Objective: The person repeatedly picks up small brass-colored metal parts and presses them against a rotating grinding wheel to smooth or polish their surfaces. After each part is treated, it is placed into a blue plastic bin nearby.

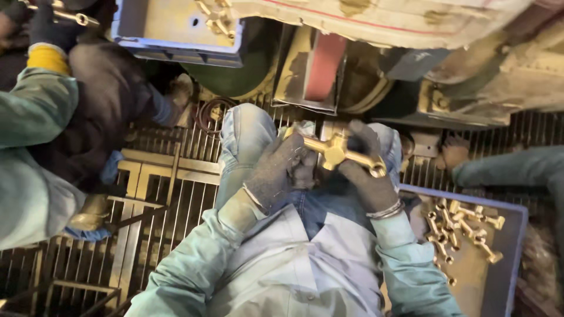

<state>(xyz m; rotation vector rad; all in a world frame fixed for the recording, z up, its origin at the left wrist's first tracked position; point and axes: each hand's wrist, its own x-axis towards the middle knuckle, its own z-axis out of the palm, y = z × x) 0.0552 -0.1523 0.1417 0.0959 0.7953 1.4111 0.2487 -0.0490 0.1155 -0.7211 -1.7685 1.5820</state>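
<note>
Both grips, left hand (276,170) and right hand (367,170), clasp the brass cross fitting (335,149) between them.

No labels, signs or screens in view. Closest to pkgs: blue plastic bin (517,246) at lower right w/ loose brass fittings (464,229) inside, and a 2nd blue bin (176,44) at top left, brass pcs in it too.
</note>
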